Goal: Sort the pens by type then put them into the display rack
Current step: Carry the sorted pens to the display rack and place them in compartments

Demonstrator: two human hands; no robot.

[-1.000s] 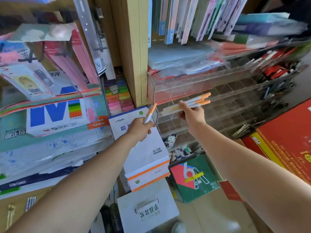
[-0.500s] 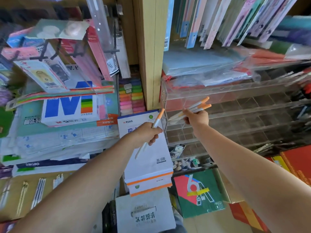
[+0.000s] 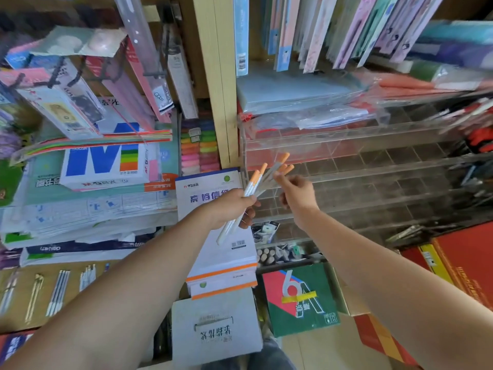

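The two grips are now brought far closer together than half a second ago, in front of the left end of the clear display rack [image 3: 346, 153]. The left grip [image 3: 229, 208] is closed round white pens with orange caps [image 3: 250, 188], which are held slanting up to the right. Two caps seem to be shown above it where one was shown before, though the count is left unsure by blur. Their lower ends are seen below the fist, over the stack of white paper packs [image 3: 221, 265]. The right grip [image 3: 298, 194] is pinched on a small bunch of the same pens [image 3: 284, 158], with the caps pointed up and right against the rack's front. Their barrels are angled toward the left grip's pens and appear to touch them. No pen is yet set in a compartment. The rack is seen just right of the wooden upright [image 3: 221, 102].
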